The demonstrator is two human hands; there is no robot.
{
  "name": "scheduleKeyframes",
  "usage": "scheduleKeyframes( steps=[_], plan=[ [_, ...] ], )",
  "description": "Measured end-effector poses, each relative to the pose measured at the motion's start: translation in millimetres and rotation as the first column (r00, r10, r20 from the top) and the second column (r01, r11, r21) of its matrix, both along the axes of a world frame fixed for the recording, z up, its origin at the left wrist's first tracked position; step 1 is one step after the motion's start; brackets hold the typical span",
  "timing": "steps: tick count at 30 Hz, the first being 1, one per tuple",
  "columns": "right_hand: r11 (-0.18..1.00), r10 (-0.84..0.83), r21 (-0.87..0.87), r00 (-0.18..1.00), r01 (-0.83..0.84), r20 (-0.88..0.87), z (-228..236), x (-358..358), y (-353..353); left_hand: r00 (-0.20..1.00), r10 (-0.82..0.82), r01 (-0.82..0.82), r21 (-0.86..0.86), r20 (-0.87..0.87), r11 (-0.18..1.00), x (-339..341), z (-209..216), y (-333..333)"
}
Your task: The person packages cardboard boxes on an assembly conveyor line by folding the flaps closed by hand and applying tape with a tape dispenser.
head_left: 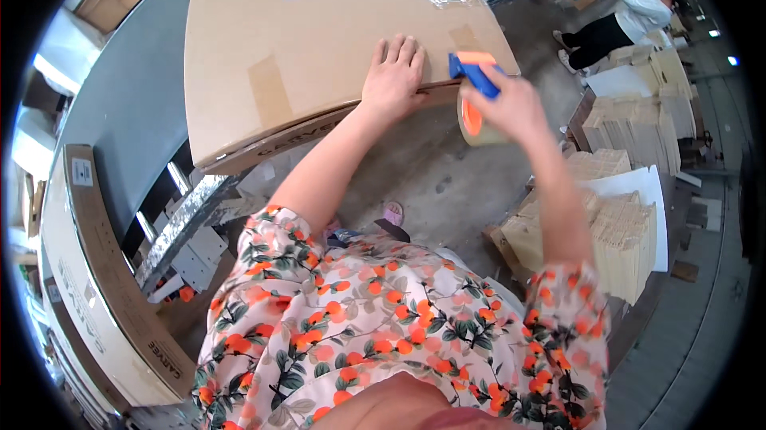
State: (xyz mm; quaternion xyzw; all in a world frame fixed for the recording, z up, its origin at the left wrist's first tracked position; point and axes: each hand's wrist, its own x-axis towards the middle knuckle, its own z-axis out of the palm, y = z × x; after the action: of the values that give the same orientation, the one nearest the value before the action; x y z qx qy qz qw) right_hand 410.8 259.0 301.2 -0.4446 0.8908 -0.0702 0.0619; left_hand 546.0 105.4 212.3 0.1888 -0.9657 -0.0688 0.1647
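A large flat cardboard box [351,39] lies before me with its near edge toward my body. My left hand [395,79] rests on its top close to that edge, fingers stretched out and holding nothing. In my right hand [511,107] is a blue and orange tape dispenser [477,75], gripped by its handle at the box's near right corner. A roll of clear tape [483,133] hangs below the dispenser. One strip of brown tape [270,91] crosses the near left edge of the box, and another shorter strip [463,37] shows by the dispenser.
The box lies on a roller conveyor with a metal rail [187,226]. More long boxes [112,286] stand at the left. Stacks of cardboard pieces [614,230] fill the right side. A person in a white top [638,15] is at the far right.
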Motion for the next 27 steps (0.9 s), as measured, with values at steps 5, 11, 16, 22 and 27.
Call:
scheduleKeyframes(
  steps=[5,11,16,22,27],
  plan=[
    [0.99,-0.093,0.112,0.99,0.081,0.11,-73.4,81.2,77.6,0.998,0.06,-0.059,-0.067,0.006,0.996,27.7,-3.5,-2.1],
    [0.982,0.142,0.013,0.771,-0.19,0.62,-106.9,23.1,8.1,0.955,-0.29,0.289,0.028,0.055,0.957,-39.9,-37.4,32.0],
    [0.952,0.276,-0.086,0.698,-0.295,0.661,-156.2,59.2,18.6,0.969,0.171,-0.043,-0.558,0.179,0.828,-40.4,-100.6,36.7],
    [0.914,0.151,0.067,0.49,-0.399,0.858,-120.6,136.3,41.2,0.974,0.127,-0.071,-0.278,0.189,0.958,225.2,-32.4,-50.9],
    [0.964,0.172,-0.04,0.499,-0.265,0.849,-55.6,262.3,56.9,0.998,0.027,-0.02,-0.109,0.058,0.994,363.9,-17.9,-102.0]
  ],
)
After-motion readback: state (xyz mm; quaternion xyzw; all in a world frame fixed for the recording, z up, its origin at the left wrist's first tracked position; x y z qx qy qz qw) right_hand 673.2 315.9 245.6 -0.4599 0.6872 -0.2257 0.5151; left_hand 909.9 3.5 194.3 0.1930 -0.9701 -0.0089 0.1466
